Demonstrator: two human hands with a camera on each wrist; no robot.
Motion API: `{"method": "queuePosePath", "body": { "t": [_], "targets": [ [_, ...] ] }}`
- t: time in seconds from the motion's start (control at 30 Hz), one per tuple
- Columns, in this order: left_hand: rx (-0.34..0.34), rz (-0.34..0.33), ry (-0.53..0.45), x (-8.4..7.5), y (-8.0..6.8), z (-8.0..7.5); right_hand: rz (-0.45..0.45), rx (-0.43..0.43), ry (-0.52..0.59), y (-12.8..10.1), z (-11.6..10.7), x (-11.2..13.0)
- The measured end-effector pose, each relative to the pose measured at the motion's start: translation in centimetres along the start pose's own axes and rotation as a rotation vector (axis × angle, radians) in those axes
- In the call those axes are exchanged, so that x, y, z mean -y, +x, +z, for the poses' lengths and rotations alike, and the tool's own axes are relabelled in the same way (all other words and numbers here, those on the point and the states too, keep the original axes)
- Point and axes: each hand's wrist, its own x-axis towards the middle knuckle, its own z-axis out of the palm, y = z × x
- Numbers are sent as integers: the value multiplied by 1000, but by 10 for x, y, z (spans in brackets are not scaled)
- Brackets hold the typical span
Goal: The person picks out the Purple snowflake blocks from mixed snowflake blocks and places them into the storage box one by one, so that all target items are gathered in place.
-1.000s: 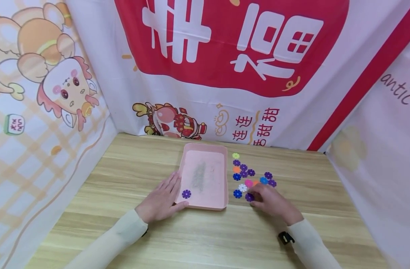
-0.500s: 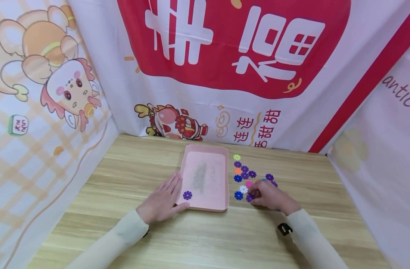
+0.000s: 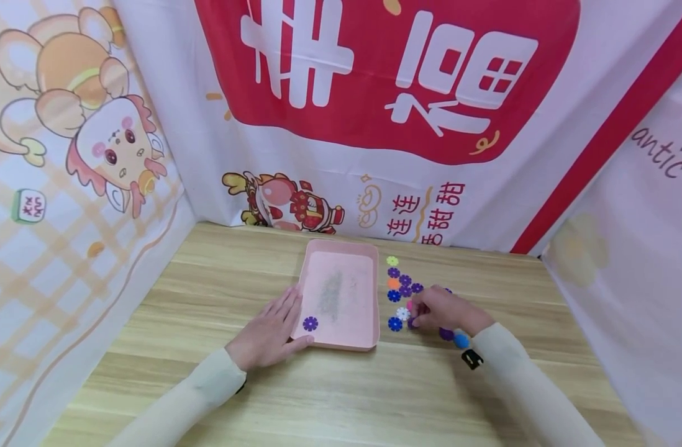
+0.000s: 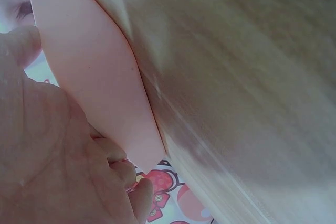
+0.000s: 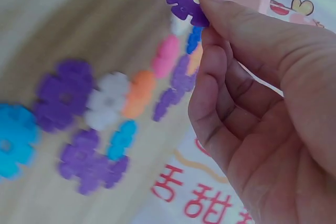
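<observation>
My left hand (image 3: 285, 318) lies flat on the wooden table (image 3: 207, 292), fingers straight against the left wall of a pink tray (image 3: 341, 243), thumb at its near corner. In the left wrist view the palm (image 4: 52, 156) touches the tray wall (image 4: 100, 93). One purple flower-shaped piece (image 3: 310, 323) lies inside the tray. To the tray's right, my right hand (image 3: 416, 318) pinches another purple flower piece (image 5: 186, 1) between thumb and forefinger, held just above a scatter of coloured pieces (image 3: 399, 285).
Loose pieces lie right of the tray: yellow-green (image 3: 392, 261), purple, orange, blue (image 3: 395, 323), white, pink (image 5: 167, 56) and cyan (image 3: 461, 339). Printed cloth walls (image 3: 374, 155) close in the table at the back and on both sides.
My right hand has moved a little left and away with the purple piece pinched, uncovering a purple and a cyan piece by the wrist. The left hand has stayed put.
</observation>
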Motion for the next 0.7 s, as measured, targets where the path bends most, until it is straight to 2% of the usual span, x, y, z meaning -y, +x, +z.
{"method": "queuePosePath", "body": {
  "t": [0.13, 0.4, 0.57, 0.7],
  "targets": [
    [-11, -3, 11, 1, 0, 0, -6, 17, -43, 10, -20, 14],
    [14, 4, 28, 1, -1, -5, -73, 10, -131, 41, -51, 50],
    [27, 1, 42, 1, -1, -6, -98, 25, -179, 69, -57, 86],
    [2, 15, 21, 1, -2, -3, -154, 21, -215, 93, -50, 109]
  ]
}}
